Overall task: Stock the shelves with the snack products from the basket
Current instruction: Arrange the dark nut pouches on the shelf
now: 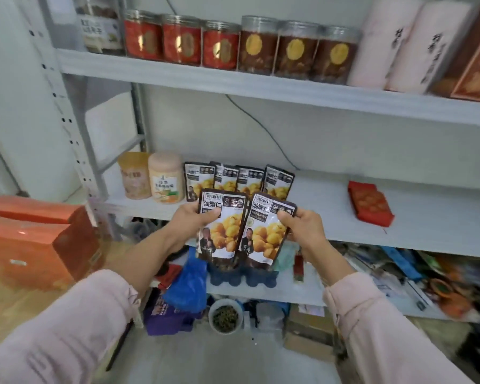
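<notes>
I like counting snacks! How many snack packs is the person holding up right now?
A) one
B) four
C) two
C: the left hand holds one chestnut pack and the right hand holds a second pack.

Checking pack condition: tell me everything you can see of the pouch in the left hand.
The left pouch is a flat, glossy film pack: dark brown borders, white panel, yellow round kernels, a printed person. Upright, front facing the camera, pinched at its upper left edge by the left hand, its right edge against the second pouch, before the middle shelf.
</notes>
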